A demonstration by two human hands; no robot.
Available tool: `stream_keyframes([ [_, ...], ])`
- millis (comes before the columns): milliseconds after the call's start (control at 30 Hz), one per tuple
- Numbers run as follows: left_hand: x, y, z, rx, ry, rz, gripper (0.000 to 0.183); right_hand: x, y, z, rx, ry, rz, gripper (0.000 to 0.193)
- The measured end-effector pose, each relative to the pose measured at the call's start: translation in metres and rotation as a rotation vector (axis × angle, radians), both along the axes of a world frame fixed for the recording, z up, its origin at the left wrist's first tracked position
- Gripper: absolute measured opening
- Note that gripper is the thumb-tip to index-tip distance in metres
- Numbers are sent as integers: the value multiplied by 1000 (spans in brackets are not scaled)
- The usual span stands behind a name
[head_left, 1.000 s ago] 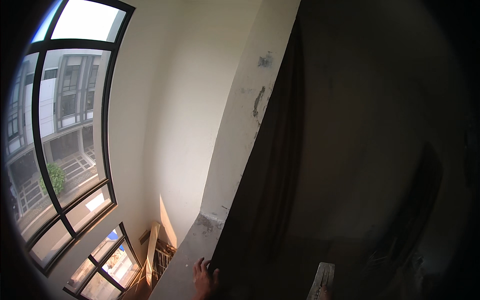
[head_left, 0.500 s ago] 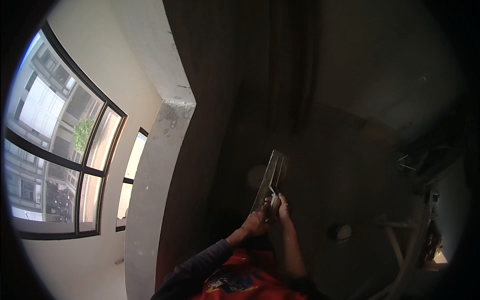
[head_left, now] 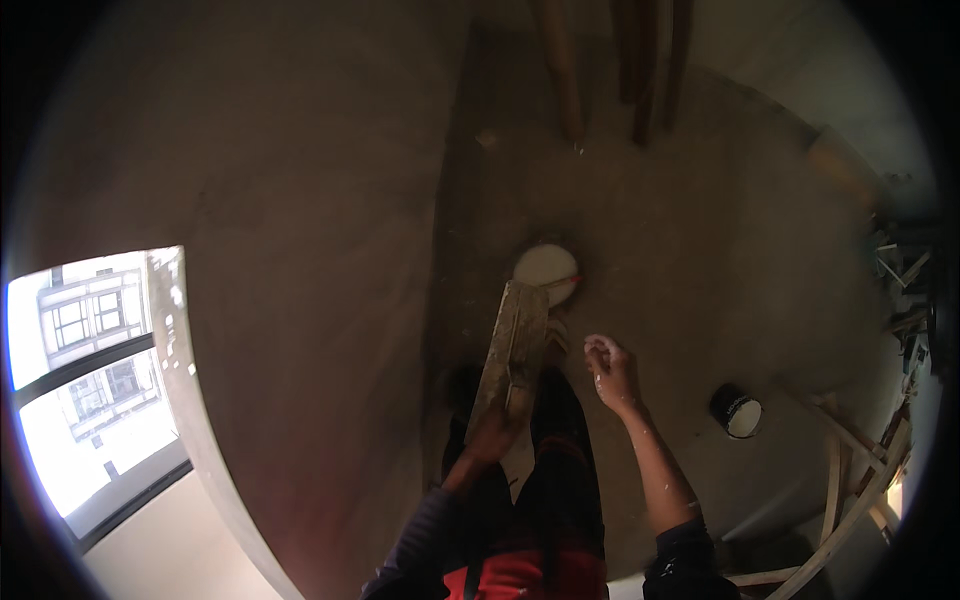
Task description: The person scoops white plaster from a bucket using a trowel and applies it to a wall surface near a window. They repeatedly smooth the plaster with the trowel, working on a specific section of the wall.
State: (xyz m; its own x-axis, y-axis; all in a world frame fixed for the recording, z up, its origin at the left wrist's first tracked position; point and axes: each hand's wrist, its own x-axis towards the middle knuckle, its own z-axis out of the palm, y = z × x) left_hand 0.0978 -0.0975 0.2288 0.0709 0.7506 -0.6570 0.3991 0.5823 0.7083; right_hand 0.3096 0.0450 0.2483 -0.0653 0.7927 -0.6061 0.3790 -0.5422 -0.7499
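My left hand (head_left: 495, 430) is closed around a long flat plastering trowel (head_left: 511, 335), held in front of my legs. The trowel's blade is smeared with pale residue. Off to the trowel's right, my right hand (head_left: 610, 372) hangs free with its fingers curled in. White material coats its fingertips, and I make out no tool in it. Just beyond the trowel's far end stands a round bucket (head_left: 545, 264) of white material, with a small reddish thing at its right edge.
A dark bucket (head_left: 738, 412) with a white top stands on the floor (head_left: 660, 240) at right. Wooden frame pieces (head_left: 850, 470) lean at the far right. Several long poles (head_left: 640, 60) stand at the far side. A plain wall (head_left: 310, 250) and a bright window (head_left: 95, 370) lie left.
My view has swung down and away from the window toward the floor. My right hand has come off the trowel and moved right; the left still holds it. The white bucket now shows clearly.
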Motion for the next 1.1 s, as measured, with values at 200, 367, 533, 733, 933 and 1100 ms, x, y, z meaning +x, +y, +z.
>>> stream_keyframes([
  [200,-7,16,-44,-320,166,41,47,14,34,-258,590,-599,583,38],
  [367,-23,7,-80,-448,98,77,51,-12,54,-392,627,-904,1006,29],
  [533,-21,26,-87,-328,339,-142,51,-32,48,-383,367,-932,1240,25],
  [733,-13,43,-95,-130,583,-390,44,-18,12,-255,-2,-703,856,28],
  [933,-7,87,-133,-69,579,-613,44,-26,-2,-158,149,-569,825,32],
  [1100,9,91,-141,111,784,-729,35,-42,-1,-163,132,-579,923,32],
])
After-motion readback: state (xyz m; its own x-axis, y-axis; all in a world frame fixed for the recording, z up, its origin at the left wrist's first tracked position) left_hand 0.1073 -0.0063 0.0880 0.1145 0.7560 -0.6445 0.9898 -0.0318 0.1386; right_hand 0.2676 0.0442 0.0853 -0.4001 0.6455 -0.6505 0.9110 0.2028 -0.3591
